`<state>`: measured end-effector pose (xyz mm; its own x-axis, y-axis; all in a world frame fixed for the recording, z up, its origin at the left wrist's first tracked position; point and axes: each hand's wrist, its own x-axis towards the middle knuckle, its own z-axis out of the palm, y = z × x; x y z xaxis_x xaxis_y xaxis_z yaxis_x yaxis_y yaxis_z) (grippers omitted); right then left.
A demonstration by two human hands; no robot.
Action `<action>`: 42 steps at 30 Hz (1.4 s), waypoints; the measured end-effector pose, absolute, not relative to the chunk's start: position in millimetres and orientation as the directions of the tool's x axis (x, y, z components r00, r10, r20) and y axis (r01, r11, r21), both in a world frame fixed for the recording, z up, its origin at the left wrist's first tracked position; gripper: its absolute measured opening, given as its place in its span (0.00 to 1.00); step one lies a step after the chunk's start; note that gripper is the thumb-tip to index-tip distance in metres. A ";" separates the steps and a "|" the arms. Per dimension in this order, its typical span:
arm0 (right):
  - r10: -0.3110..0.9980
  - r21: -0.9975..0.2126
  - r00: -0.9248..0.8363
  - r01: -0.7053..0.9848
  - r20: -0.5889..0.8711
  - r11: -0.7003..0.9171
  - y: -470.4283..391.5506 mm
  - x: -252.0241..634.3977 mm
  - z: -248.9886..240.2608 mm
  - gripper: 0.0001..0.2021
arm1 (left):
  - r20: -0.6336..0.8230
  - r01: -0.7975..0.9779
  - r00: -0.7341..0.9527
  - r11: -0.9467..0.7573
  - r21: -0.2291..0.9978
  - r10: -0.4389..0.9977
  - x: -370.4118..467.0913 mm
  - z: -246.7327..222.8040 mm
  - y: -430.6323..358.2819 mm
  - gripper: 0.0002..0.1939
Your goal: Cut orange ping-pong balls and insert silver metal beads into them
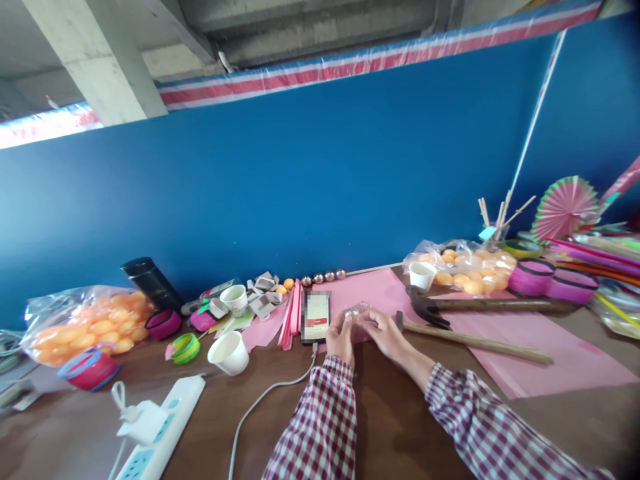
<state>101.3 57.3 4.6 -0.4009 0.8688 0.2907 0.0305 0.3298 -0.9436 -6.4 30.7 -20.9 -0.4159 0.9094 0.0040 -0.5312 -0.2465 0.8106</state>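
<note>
My left hand (pixel 341 339) and my right hand (pixel 382 332) are close together over a pink sheet (pixel 373 285), both with fingers closed. Between their fingertips is a small shiny, partly clear thing (pixel 351 312); its kind is too small to make out. Just left of my hands lies a phone (pixel 317 317) with a lit screen and a white cable (pixel 273 388) plugged into its lower end. Behind it, several shiny metal balls (pixel 329 276) sit in a row near the blue partition. To my right hand's right lies a wooden-handled hammer (pixel 475 341).
A claw hammer (pixel 500 305) lies behind the other hammer. Bags of orange balls (pixel 95 327) stand left and right. White paper cups (pixel 229 353), a black bottle (pixel 153 283), pink strips (pixel 291 317) and a power strip (pixel 167 427) are on the table. The blue partition (pixel 310 173) closes off the back.
</note>
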 end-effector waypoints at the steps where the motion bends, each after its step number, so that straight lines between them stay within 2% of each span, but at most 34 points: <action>1: 0.868 -0.943 -0.404 0.034 0.290 0.331 57.1 101.2 5.1 0.11 | 0.013 -0.528 -0.412 -0.251 0.811 0.911 -6.6 -21.6 31.0 0.18; 19: 0.858 -0.938 -0.425 0.055 0.288 0.342 54.2 102.6 10.6 0.11 | 0.037 -0.484 -0.428 -0.264 0.834 0.903 -7.1 -23.5 30.7 0.19; 34: 0.843 -0.948 -0.471 0.046 0.258 0.316 58.4 105.8 9.1 0.12 | 0.088 -0.374 -0.468 -0.287 0.882 0.879 -6.6 -14.1 27.3 0.15; 42: 0.842 -0.948 -0.469 0.029 0.266 0.316 57.4 105.3 10.8 0.12 | 0.036 -0.455 -0.466 -0.274 0.847 0.884 -4.5 -13.8 27.6 0.15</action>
